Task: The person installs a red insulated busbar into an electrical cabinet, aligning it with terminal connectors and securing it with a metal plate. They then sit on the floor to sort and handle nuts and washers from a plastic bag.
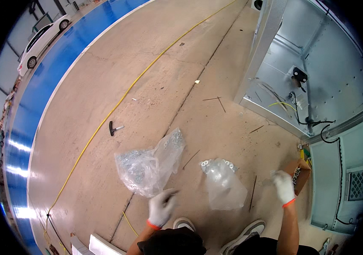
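My left hand [160,208], in a white glove with an orange cuff and grey fingertips, hovers just below a clear plastic bag of small metal parts [137,170]. Its fingers are half curled and apart, with nothing visible in them. My right hand [284,188], gloved alike, is beside a small open cardboard box [302,178] holding bolts [296,173]. Motion smears its fingertips, so whether they hold anything is unclear. Between the hands lies a second clear bag [226,189], with washers [229,164] gathered at its far end.
An open metal cabinet [271,106] with loose wiring stands at right, its vented panel [324,182] nearer me. A T-handle tool [113,128] and a yellow cable [132,85] lie on the concrete floor. Dark ties are scattered about. My shoes [249,231] are at the lower edge.
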A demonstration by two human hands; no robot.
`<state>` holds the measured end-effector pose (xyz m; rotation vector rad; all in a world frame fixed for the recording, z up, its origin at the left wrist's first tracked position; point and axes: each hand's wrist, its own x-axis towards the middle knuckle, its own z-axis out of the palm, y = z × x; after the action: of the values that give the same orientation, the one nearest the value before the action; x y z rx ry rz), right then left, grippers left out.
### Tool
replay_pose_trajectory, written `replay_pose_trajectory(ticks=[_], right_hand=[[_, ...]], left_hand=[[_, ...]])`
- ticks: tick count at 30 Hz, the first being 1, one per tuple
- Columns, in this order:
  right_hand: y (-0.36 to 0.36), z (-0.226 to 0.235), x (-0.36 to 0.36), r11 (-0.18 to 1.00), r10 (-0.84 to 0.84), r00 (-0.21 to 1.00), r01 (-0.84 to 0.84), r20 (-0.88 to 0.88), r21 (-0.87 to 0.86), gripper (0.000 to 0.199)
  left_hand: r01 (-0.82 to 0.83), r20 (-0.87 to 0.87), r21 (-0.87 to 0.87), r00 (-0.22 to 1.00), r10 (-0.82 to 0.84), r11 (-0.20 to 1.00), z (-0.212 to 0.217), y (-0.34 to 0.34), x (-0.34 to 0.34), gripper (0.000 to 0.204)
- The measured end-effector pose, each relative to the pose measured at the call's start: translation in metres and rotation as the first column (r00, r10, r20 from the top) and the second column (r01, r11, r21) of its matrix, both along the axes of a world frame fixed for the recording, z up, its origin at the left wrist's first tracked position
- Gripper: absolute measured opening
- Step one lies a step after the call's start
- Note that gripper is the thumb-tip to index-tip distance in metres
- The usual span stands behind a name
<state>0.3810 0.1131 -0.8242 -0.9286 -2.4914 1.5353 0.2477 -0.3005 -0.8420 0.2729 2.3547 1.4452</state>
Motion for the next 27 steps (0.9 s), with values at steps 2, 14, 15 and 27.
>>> replay_pose_trajectory(ticks=[2,14,15,27], right_hand=[[-0.066,0.031,-0.025,0.925,0.373,0.908,-0.345,0.193,-0.161,0.038],[-0.194,-0.097,-0.031,0.338,0.101,0.989,0.069,0.109,-0.938,0.023],[-0.199,-0.078,-0.035,0.211,0.041,0.986,0.150,0.162,-0.966,0.026],[-0.213,-0.040,-0.040,0.637,0.235,0.971,-0.127,0.035,-0.760,0.025]], left_hand=[[0.218,0.141,0.152,0.961,-0.239,0.964,0.003,0.034,-0.006,0.034],[-0.394,0.735,0.203,0.667,0.126,0.896,-0.044,0.017,0.012,0.029],[-0.396,0.732,0.235,0.672,0.107,0.888,-0.055,0.012,0.016,0.030],[-0.194,0.613,0.346,0.788,-0.064,0.918,-0.053,0.048,0.029,0.032]])
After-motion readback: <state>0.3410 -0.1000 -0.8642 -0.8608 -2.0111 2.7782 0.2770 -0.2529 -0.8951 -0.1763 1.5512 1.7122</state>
